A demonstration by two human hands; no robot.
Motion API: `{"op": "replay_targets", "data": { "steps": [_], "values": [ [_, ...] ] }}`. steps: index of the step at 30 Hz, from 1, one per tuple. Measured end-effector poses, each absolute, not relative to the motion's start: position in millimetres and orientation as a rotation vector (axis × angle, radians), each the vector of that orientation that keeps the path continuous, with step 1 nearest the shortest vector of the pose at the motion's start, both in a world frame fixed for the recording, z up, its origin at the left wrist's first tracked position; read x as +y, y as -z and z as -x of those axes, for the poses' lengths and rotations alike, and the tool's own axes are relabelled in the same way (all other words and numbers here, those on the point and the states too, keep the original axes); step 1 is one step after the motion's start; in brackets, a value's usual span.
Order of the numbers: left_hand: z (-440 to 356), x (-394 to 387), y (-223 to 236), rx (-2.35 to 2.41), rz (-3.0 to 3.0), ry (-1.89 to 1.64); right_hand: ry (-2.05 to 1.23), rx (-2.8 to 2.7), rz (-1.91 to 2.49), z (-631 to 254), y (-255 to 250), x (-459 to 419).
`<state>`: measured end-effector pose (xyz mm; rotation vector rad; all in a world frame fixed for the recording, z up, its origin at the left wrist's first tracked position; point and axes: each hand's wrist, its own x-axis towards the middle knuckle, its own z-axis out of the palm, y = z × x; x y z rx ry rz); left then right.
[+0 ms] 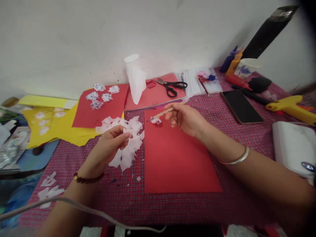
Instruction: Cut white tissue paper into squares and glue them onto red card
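Observation:
My left hand (115, 141) is over a pile of cut white tissue paper pieces (127, 154), its thumb and fingers pinched on a tissue piece whose outline blends with the pile. A slim wooden pencil (160, 115) with a dark tip is held between the fingers of my right hand (182, 118). It slants down to the left over the top of a red paper sheet (177, 158). Near the tip, a small white tissue cluster (156, 120) and a dark red spot lie on that sheet.
Behind are a red sheet with several speckled white tissue puffs (107, 97), a white paper cup (135, 79) and black scissors (172, 87). To the right lie a phone (242, 107) and a yellow glue gun (288, 105). A pale cable (81, 207) crosses the front.

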<state>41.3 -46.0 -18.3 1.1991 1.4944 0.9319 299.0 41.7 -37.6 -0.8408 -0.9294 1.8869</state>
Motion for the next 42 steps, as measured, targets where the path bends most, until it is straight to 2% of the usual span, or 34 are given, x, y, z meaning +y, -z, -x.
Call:
{"op": "replay_targets", "data": {
  "steps": [4,9,12,18,24,27,35,39,42],
  "values": [
    [-39.4,-50.7,27.4,1.431,-1.169,-0.799,-1.899,-1.050,0.847,-299.2,35.4,24.5],
    [-15.5,-52.4,25.1,1.959,-2.001,-0.670,-1.840,-1.063,0.853,-303.0,40.6,5.7],
    [-16.2,-46.7,17.5,1.991,-2.294,-0.597,-1.844,-0.995,0.877,-304.9,51.5,-5.0],
    [-56.5,-14.5,18.5,1.700,-2.321,-0.350,-1.871,-0.837,0.858,-307.0,79.7,-12.6],
    [-64.4,11.0,30.2,1.724,-2.187,-0.037,-1.893,-0.805,0.800,-311.5,85.4,-11.7],
    [-63.7,13.6,35.2,1.676,-2.119,-0.006,-1.912,-0.816,0.801,-312.4,85.6,-11.2],
    [-51.9,5.8,22.8,1.847,-2.148,-0.213,-1.921,-0.821,0.784,-310.6,87.9,-10.4],
    [-46.8,-17.5,5.6,1.978,-2.336,-0.714,-1.921,-0.782,0.766,-311.3,85.6,-11.2],
    [-57.5,-37.8,1.8,2.010,-2.194,-1.107,-1.910,-0.744,0.724,-312.9,81.2,-13.4]
  ]
}}
